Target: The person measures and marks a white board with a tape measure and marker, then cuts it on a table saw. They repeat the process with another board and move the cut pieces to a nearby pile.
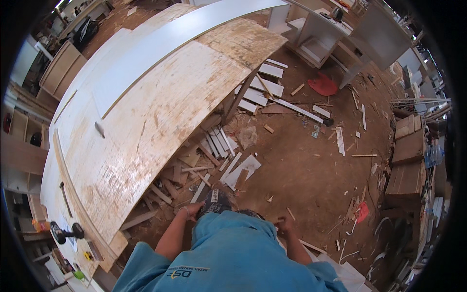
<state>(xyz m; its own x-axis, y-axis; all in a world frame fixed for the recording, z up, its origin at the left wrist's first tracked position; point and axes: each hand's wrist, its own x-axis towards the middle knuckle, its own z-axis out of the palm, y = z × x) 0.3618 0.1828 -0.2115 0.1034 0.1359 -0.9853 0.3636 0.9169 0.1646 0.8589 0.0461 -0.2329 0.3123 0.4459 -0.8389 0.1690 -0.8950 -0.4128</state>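
My left hand (pixel 194 210) hangs low beside dark cloth with a pale printed patch (pixel 214 199), which looks like my trouser leg. Its fingertips lie against or just behind that cloth, so their grip is hidden. On the other side my right hand (pixel 286 225) hangs near my hip, small and dark in the picture; its fingers are not clear. Ahead to the left stands a big worn wooden worktable (pixel 170 107). A long white panel (pixel 160 48) lies across it. Along the table's left side are a cordless drill (pixel 67 232) and a hammer (pixel 65 199).
White board offcuts (pixel 258 92) and wood scraps (pixel 168 187) litter the brown floor (pixel 301 160) beside and beneath the table. A red cloth-like piece (pixel 322 85) lies farther off. White cabinet boxes (pixel 318 41) stand at the back right; stacked brown boards (pixel 407 160) line the right.
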